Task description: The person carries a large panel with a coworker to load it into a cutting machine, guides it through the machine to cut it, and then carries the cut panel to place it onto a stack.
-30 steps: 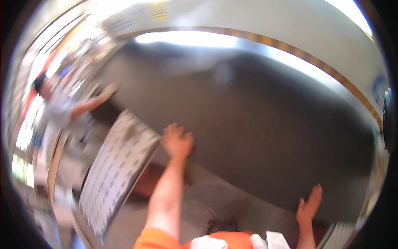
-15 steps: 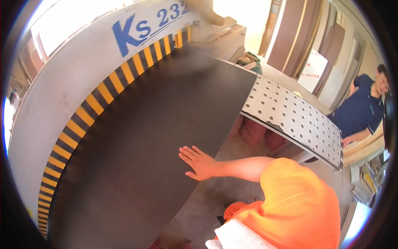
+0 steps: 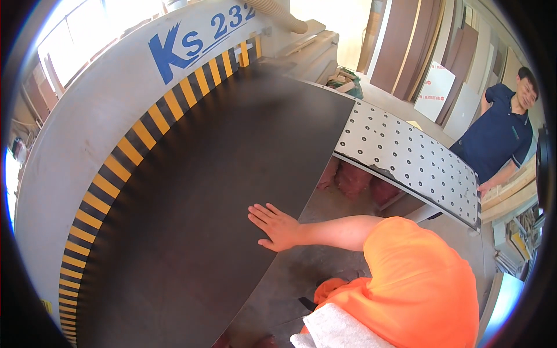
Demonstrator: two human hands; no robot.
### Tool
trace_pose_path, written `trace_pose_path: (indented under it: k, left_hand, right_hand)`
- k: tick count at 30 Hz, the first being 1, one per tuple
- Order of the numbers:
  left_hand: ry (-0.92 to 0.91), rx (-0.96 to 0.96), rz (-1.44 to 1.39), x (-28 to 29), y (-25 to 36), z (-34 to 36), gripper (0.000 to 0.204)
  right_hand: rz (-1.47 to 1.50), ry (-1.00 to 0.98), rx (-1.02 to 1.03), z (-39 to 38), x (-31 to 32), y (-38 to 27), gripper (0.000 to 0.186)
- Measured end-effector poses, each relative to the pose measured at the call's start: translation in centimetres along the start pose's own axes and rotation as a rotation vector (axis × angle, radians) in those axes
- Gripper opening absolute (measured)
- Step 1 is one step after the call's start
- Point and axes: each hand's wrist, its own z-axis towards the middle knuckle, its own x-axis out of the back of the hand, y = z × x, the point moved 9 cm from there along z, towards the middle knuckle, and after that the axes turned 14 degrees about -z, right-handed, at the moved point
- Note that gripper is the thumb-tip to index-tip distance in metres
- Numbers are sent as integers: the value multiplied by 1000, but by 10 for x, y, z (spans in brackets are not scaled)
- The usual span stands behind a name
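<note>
A large dark grey panel (image 3: 220, 156) lies flat along a pale machine beam with a yellow-and-black striped edge. My right hand (image 3: 275, 227) rests palm down on the panel, close to its right-hand edge. Its fingers are stretched out and point left, the thumb is spread toward me, and nothing is held. An orange sleeve (image 3: 420, 272) covers the upper part of that arm. My left hand does not show.
The pale machine beam (image 3: 75, 116) curves along the left and far side. A white dotted support table (image 3: 400, 151) extends right from the panel. Beside its far end stands a co-worker (image 3: 493, 133) in a dark shirt, a hand near it. Upright boards (image 3: 400, 46) lean behind.
The view has shifted slightly. In it the co-worker appears a little further left, with more of the body showing. My right hand stays flat at the same place on the panel.
</note>
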Motion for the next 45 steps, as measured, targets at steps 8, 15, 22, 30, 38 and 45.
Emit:
trace_pose_path:
  k: [8,15,22,30,38,45]
  left_hand:
    - [39,-23,-7,7,2,-13,50]
    - [19,-104,20,-20,-19,11,52]
    - [126,-98,-69,31,26,-6,42]
    - [48,-272,-293,-2,-30,-44,65]
    - [-608,-265,-561,-78,-173,-341,57]
    - [-588,1387,-41,39,-572,-752,30]
  right_hand:
    - [-8,-6,-2,-13,-1,6,77]
    - [23,4,56,3,4,5,76]
    - [-62,140,121,10,27,-13,73]
    - [-185,-97,-9,10,-51,-3,71]
    - [-334,-150,-514,65,-64,-15,74]
    - [-220,-71,129,118,-61,-279,65]
